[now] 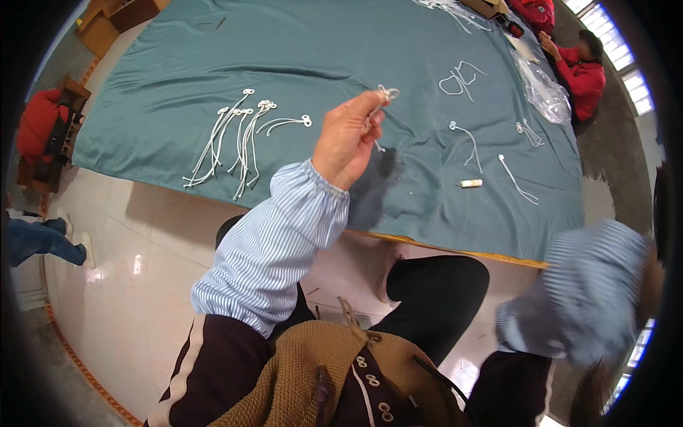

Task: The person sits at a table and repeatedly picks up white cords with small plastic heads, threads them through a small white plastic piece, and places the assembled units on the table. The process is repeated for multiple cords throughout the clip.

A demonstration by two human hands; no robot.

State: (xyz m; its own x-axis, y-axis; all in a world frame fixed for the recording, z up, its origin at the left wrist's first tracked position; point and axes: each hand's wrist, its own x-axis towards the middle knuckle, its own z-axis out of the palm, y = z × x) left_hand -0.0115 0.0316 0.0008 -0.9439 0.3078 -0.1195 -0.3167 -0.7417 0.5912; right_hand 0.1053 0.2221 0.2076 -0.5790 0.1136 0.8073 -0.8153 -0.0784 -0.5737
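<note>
My left hand [347, 139] is raised over the table, its fingers pinched on a white knotted cord [385, 93]. A small loop of it sticks out above the fingertips, and a thin end hangs below the hand. At the far right, my right arm is lifted in a striped sleeve [587, 292], blurred by motion. The right hand is smeared at the dark rim, so its fingers cannot be made out. To the left of my left hand lie several white cords with looped ends [245, 146]. A small white tube [469, 183] lies to the right, near single knotted cords [469, 146].
A green cloth [341, 43] with wrinkles covers the table. Loose white cord [461, 82] and clear plastic bags [546, 92] lie toward the right side. A person in red [585, 85] sits at the far right edge. Wooden furniture [99, 32] stands at the far left.
</note>
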